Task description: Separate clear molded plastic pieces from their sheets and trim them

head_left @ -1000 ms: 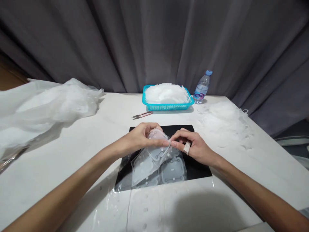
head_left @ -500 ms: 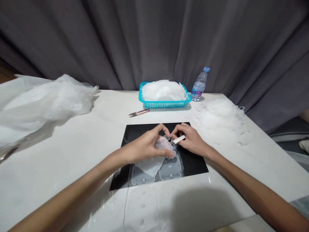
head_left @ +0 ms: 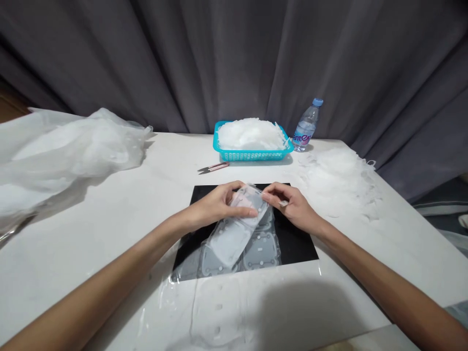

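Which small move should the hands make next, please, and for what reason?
Probably a gentle pull by the right hand on the upper right edge of the translucent sheet. Its fingertips are at that edge, and the left hand holds the sheet, thumb across it, so the sheet seems steadied above the black mat.

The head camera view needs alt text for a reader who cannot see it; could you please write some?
A left hand holds a translucent moulded sheet over a black mat on a white table, with the right hand pinching its edge. Beyond are small snips, a turquoise basket heaped with white pieces, and a bottle.
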Motion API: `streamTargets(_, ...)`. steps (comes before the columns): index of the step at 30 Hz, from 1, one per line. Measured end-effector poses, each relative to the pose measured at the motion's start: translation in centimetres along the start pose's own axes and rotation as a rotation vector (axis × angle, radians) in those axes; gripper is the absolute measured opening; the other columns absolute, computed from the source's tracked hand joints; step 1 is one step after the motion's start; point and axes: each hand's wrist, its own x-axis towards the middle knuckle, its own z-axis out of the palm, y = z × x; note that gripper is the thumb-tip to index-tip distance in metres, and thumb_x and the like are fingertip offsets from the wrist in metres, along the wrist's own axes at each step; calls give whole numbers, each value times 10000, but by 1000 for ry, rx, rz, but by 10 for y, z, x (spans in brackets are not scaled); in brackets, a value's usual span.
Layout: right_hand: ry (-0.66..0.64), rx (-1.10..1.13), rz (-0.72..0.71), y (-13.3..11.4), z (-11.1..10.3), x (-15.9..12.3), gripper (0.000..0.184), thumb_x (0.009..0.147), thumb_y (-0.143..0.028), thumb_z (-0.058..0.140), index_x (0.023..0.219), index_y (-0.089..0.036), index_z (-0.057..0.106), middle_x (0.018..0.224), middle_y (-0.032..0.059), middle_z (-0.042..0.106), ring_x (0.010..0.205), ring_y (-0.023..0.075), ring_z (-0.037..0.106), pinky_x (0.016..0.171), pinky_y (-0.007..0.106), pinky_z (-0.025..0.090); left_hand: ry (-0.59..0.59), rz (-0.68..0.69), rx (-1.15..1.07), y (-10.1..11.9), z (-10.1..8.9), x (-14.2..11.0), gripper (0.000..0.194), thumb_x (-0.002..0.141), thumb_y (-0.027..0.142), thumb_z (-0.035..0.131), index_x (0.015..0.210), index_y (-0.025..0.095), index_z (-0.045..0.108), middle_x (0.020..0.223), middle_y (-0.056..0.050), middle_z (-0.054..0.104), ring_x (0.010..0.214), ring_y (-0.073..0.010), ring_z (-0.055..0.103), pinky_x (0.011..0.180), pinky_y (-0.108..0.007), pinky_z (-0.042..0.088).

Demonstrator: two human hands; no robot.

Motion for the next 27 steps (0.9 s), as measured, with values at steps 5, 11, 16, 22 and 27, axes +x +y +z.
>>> streamTargets(5, 142, -116, -161, -5, 8, -10, 136, 1010, -356, 648, 968, -227, 639, 917, 20, 585, 756, 156, 501, 722, 309, 437, 40, -10, -177, 1, -3, -1, 355, 797, 407, 902, 905, 165, 666, 794, 9, 643, 676, -126, 595, 615, -227, 471)
streamTargets(11, 10, -166, -127, -7, 17, -18, 166, 981, -347, 681, 1105, -236, 672, 902, 19, 560, 794, 175, 507, 714, 308, 442, 51, -13, -238, 3, -1, -3, 341, 811, 409, 884, 897, 158, 669, 778, 12, 631, 635, -110, 576, 579, -208, 457)
streamTargets(16, 7, -91, -54, -9, 22, -18, 157, 977, -365, 691, 929, -219, 723, 819, 1, 542, 726, 152, 498, 681, 301, 413, 110, 22, -274, -1, 3, 0, 379, 780, 397, 907, 904, 163, 636, 776, 22, 653, 630, -104, 597, 588, -204, 473)
streamTargets(22, 14, -84, -22, -2, 24, -13, 108, 922, -296, 682, 844, -221, 686, 757, -2, 589, 761, 181, 526, 691, 301, 415, 143, 143, -181, 4, 6, -1, 376, 730, 350, 943, 867, 152, 654, 782, 12, 663, 691, -117, 616, 644, -213, 493)
streamTargets(27, -4, -313, -8, 4, 30, -9, 150, 841, -208, 710, 741, -226, 601, 722, -8, 564, 725, 189, 530, 660, 303, 397, 67, 187, -237, 15, 13, 0, 351, 763, 352, 932, 855, 164, 650, 764, 15, 679, 657, -113, 625, 625, -210, 503)
